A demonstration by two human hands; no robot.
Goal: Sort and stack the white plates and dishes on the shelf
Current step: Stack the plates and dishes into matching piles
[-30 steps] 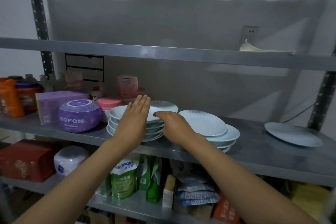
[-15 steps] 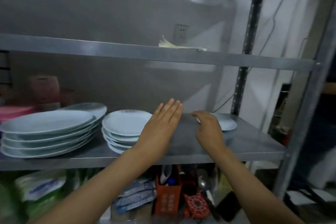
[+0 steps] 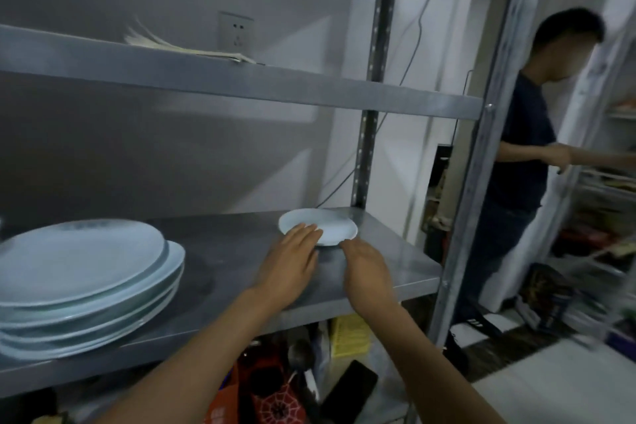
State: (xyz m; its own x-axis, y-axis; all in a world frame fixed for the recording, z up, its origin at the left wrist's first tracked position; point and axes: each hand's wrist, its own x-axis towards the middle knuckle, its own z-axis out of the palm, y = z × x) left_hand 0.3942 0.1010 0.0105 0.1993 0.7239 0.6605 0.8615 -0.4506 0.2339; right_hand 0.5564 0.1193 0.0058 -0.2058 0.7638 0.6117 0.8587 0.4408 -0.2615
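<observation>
The small white plate [image 3: 318, 226] lies flat and alone near the back right corner of the middle shelf [image 3: 395, 272], well apart from the stack of large plates [image 3: 86, 282] at the left. I judge it to be ceramic: stiff, rather light because it is small, smooth and a little slippery, and it can chip or break if it knocks the metal or falls. The best place to take it is the near rim, with fingers under the edge and the thumb on top, or one hand at each side.

The left hand [image 3: 287, 265] is open, its straight fingers reach to the near left edge of the plate and seem to touch it. The right hand [image 3: 366, 270] is at the near right edge; its fingers curl downward, but I cannot tell if they already pinch the rim.

The shelf is grey sheet metal, hard and smooth, so the plate can slide on it easily. The upper shelf [image 3: 241, 83] carries some papers [image 3: 186, 46] in front of a wall socket [image 3: 236, 32]. Under the middle shelf there are mixed packages, blurred. At the right, beyond the metal upright [image 3: 471, 182], another person [image 3: 526, 162] in a dark shirt reaches toward a second rack.
</observation>
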